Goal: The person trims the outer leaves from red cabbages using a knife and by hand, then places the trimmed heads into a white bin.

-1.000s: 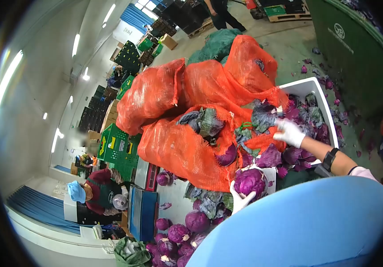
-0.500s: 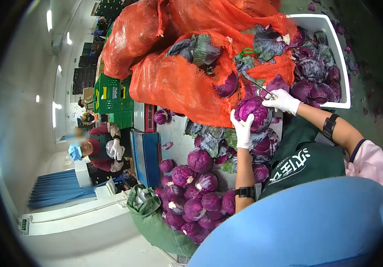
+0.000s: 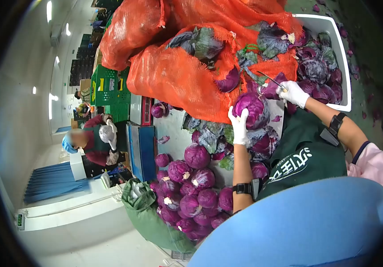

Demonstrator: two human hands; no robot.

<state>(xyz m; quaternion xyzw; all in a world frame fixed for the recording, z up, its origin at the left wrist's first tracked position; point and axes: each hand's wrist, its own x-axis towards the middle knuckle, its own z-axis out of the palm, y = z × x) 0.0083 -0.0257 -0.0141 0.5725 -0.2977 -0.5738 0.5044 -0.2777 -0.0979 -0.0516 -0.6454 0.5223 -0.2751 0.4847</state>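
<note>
A purple cabbage head (image 3: pixel 253 111) is held against the fingers and spread thumb of my white-gloved left hand (image 3: pixel 240 126). My right hand (image 3: pixel 293 94), also gloved in white, is closed round the handle of a knife (image 3: pixel 269 79). Its thin blade points up and to the left, apart from the cabbage. A loose purple leaf (image 3: pixel 273 87) lies by the blade. Under and beside the held cabbage are more heads with outer leaves (image 3: pixel 262 141).
Orange mesh sacks (image 3: pixel 178 84) fill the far side. A white tub (image 3: pixel 346 80) of leaves stands at right. Trimmed cabbages (image 3: pixel 196 196) are piled by a green sack (image 3: pixel 156 222). Green crates (image 3: pixel 107 86) and a blue-capped co-worker (image 3: pixel 95 140) are at left.
My right hand and the knife have drawn away from the cabbage, leaving the blade clear of it. The left hand still holds the cabbage, its cut leaf parted. The co-worker's hands have shifted.
</note>
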